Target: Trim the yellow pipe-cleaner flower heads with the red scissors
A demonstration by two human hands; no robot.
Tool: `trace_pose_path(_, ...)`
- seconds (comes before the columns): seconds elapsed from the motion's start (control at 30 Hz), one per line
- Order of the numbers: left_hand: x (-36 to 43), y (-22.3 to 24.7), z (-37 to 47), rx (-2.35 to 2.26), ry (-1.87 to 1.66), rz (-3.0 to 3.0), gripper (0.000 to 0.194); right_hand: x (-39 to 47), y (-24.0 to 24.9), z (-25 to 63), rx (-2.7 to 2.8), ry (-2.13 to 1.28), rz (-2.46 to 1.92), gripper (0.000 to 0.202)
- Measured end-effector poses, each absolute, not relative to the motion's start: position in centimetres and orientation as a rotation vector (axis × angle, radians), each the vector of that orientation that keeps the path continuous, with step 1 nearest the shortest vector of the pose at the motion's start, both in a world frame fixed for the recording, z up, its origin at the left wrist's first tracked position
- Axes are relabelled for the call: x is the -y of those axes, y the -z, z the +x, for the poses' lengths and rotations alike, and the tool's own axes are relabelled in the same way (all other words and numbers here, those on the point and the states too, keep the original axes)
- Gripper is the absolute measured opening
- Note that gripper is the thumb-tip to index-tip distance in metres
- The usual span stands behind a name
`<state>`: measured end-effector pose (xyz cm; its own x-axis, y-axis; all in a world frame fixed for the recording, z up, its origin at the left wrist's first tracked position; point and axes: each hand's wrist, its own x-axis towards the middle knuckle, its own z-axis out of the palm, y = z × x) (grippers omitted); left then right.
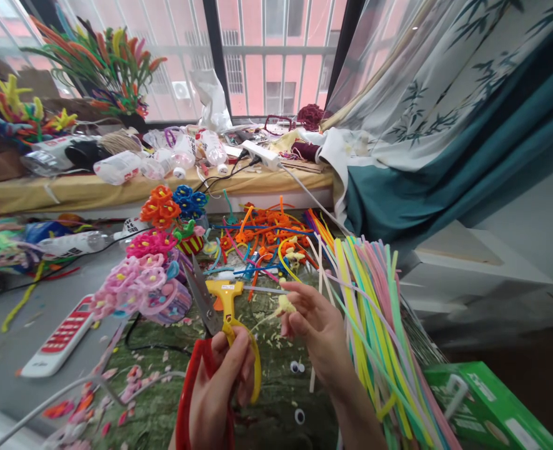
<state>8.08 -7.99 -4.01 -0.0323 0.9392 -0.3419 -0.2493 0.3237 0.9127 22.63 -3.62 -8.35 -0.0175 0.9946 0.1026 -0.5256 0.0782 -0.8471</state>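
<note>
My left hand [227,381] is closed around the handles of a pair of scissors [202,294], whose blades point up and away. A red handle lies along the palm, and a yellow loop curves past the fingers. Between the fingertips of my right hand [316,331] is a small pale yellow fuzzy piece [285,305], bent from pipe cleaner. A thin pale strand runs from it towards my left hand. Just beyond the scissors lies a yellow glue gun [225,290] with a glue stick [264,289] in its back; my left hand partly covers its handle.
Pipe cleaners in pastel colours [365,300] lie bundled at right, near a green box [492,400]. Orange pipe-cleaner pieces [276,231] are heaped behind. Pink fuzzy flowers [138,278] and a white remote [58,340] are at left. Googly eyes [299,416] rest on the green mat.
</note>
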Motion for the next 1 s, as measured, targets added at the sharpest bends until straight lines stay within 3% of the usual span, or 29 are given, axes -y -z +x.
trace_pose_path(0.1,7.9,4.2,7.7,-1.244,-1.131,0.738,0.048,3.9,8.6,22.7,0.906,-1.336,-0.78,0.025)
trace_pose_path(0.17,7.9,4.3,7.5,-1.251,-1.118,0.76,0.05,4.0,8.7,22.7,0.927,-1.318,-0.821,0.021)
trace_pose_path(0.47,7.8,3.7,7.8,-1.288,-1.165,0.764,0.046,3.8,8.8,22.8,1.108,-1.208,-0.756,0.041)
trace_pose_path(0.8,7.6,4.2,6.8,-1.374,-1.093,0.844,0.047,3.9,8.9,23.2,1.235,-1.153,-0.819,0.042)
trace_pose_path(1.0,7.3,4.1,6.7,-1.388,-1.032,0.862,0.048,3.9,8.1,23.3,1.25,-1.15,-0.875,0.025)
